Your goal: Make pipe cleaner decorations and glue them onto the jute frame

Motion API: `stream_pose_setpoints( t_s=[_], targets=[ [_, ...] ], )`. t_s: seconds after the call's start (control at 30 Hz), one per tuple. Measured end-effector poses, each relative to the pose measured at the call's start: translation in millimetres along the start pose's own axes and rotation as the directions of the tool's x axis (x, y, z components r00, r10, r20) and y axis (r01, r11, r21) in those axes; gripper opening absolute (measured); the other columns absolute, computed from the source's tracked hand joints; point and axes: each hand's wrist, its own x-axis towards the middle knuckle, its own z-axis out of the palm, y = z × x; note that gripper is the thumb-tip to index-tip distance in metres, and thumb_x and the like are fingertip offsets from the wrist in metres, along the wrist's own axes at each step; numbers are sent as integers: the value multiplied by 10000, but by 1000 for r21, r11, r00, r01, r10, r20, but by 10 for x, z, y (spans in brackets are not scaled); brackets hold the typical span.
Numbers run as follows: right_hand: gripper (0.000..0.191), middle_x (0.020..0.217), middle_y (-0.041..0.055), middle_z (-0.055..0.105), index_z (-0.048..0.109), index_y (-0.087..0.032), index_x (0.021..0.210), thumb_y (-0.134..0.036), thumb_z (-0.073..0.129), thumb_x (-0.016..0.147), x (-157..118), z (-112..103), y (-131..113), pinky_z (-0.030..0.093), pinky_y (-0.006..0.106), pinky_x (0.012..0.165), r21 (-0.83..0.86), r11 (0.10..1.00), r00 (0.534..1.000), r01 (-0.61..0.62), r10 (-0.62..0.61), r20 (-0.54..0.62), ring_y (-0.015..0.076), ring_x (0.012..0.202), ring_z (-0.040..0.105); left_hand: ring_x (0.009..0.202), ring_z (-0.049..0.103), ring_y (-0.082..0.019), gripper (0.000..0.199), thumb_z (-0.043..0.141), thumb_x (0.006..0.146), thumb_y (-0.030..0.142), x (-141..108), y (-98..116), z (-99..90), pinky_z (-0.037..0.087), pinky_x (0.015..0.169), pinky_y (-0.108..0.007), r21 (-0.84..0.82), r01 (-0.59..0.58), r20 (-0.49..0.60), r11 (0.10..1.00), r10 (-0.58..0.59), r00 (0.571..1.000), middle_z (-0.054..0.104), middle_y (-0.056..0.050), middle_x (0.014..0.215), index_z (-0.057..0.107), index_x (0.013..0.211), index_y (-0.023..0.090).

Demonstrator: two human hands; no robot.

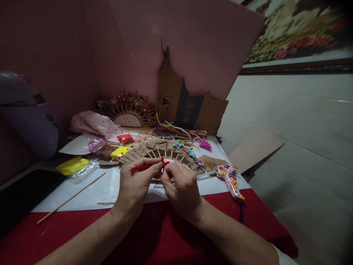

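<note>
Both my left hand (139,176) and right hand (183,184) pinch a red stem (140,168) — near-level, pointing left, mid-frame. At left, a clear bag (85,173) holds something yellow (72,166).

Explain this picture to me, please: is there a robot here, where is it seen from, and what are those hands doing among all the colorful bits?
There is no robot here. These are a person's own bare hands, seen by one camera worn on the head, looking forward and down; there is just this one picture.

The left hand and right hand meet in the middle, their fingertips pinching a red fuzzy stem.

A red cloth and a white sheet cover the table. Just beyond the hands is a woven half-round piece with small flowers. To the right lies a flower-patterned glue gun; to the left, a thin wooden stick and a yellow packet. Farther back are loose colored stems and a jagged cardboard piece.
</note>
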Motion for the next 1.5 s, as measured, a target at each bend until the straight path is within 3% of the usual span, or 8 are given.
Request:
stream_pose_setpoints(
  t_s=[0.13, 0.23, 0.33, 0.47, 0.67, 1.07, 1.27, 1.5],
  targets=[
    [130, 751, 60, 586, 546, -166, 792, -153, 434, 856, 31, -40, -5, 406, 277, 635, 116, 993, 999, -18, 14, 32, 157, 695, 529, 559, 602, -111, 149, 768, 599, 201, 41, 1, -34, 475, 556, -202, -46, 13, -6, 999, -13, 1000, 679, -14, 596, 709, 716, 129],
    [158, 708, 36, 574, 556, -173, 762, -237, 461, 871, 70, -84, -5, 403, 257, 580, 299, 931, 977, -210, 212, 26, 136, 638, 511, 553, 624, -128, 216, 778, 591, 217, 70, 23, -50, 499, 560, -233, -161, 70, 28, 984, -67, 997, 700, -29, 652, 691, 767, 125],
    [250, 621, -7, 523, 543, -173, 743, -377, 478, 871, 112, -85, 19, 378, 222, 459, 560, 689, 880, -460, 438, 185, 96, 502, 460, 517, 625, -138, 252, 788, 576, 223, 74, 52, -47, 508, 533, -253, -210, 92, 49, 973, -84, 995, 702, -43, 655, 675, 774, 115],
    [312, 613, -29, 498, 547, -163, 754, -472, 561, 795, 156, -50, 55, 362, 192, 372, 762, 291, 786, -579, 448, 426, 71, 437, 437, 525, 623, -139, 220, 782, 588, 222, 55, 59, -46, 506, 530, -248, -155, 77, 75, 985, -66, 995, 695, -37, 627, 691, 763, 124],
    [201, 569, -38, 511, 603, -143, 748, -329, 672, 716, 184, -81, 38, 372, 165, 393, 819, 111, 761, -564, 454, 463, 59, 461, 432, 593, 612, -121, 157, 744, 650, 235, 51, 22, -86, 478, 554, -212, -67, 30, 110, 997, -23, 994, 687, -24, 653, 710, 777, 149],
    [211, 560, -35, 526, 606, -146, 759, -324, 699, 692, 186, -111, 26, 344, 170, 391, 829, 54, 754, -556, 452, 476, 58, 449, 424, 539, 582, -106, 138, 745, 638, 224, 49, 99, -79, 463, 536, -201, -160, 119, 130, 980, -99, 987, 655, -21, 590, 684, 711, 124],
    [225, 591, -24, 554, 612, -148, 767, -327, 718, 683, 175, -89, 60, 336, 168, 383, 834, 39, 760, -550, 438, 481, 58, 449, 444, 506, 567, -96, 139, 751, 622, 184, 140, 76, -127, 466, 492, -201, -215, 318, 269, 924, -257, 928, 655, -38, 625, 685, 716, 106],
    [204, 566, -31, 551, 622, -152, 779, -324, 705, 708, 157, -71, 57, 347, 164, 378, 844, 38, 781, -534, 405, 476, 54, 434, 434, 478, 518, -78, 138, 752, 625, 183, 155, 23, -153, 397, 442, -174, -166, 358, 368, 919, -279, 887, 628, -33, 584, 685, 721, 110]
  ],
)
